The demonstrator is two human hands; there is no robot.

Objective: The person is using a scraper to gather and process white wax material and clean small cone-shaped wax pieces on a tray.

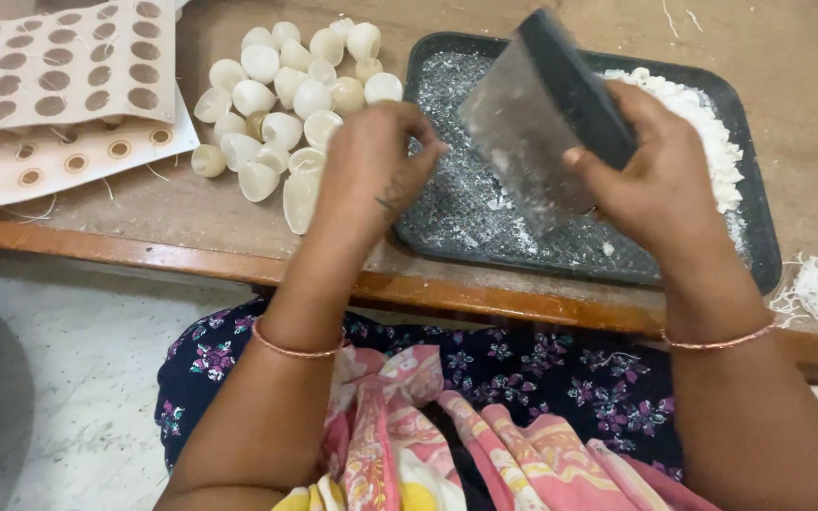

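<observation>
1. Holding a flat metal scraper (534,123) in my right hand (655,180), I have my fingers wrapped tight around its thick dark handle, with the steel blade slanting down and to the left over the tray.
2. My left hand (368,170) is curled in on itself at the tray's left edge, fingertips drawn together close to the lower corner of the blade; I cannot tell whether something small is pinched between them.
3. The black plastic tray (759,227) sits on the wooden table (788,85) right in front of me, its floor dusted with pale crumbs and flakes.
4. A heap of white shavings (702,123) lies along the far right side of the tray, partly hidden behind my right hand.
5. Just beyond my left hand, on the bare table, a pile of cream-coloured hollow half-shells (286,85) is clustered together, some with the open side up, some on their sides.
6. Farther left lie two punched cardboard sheets (59,66), the upper one full of round holes, overlapping the one below it.
7. A tangle of white thread (811,289) rests on the table's front edge to the right of the tray.
8. A thin bangle (295,350) circles my left wrist, and another shows on my right.
9. My lap, in dark flowered cloth with a pink drape, is below the table edge.
</observation>
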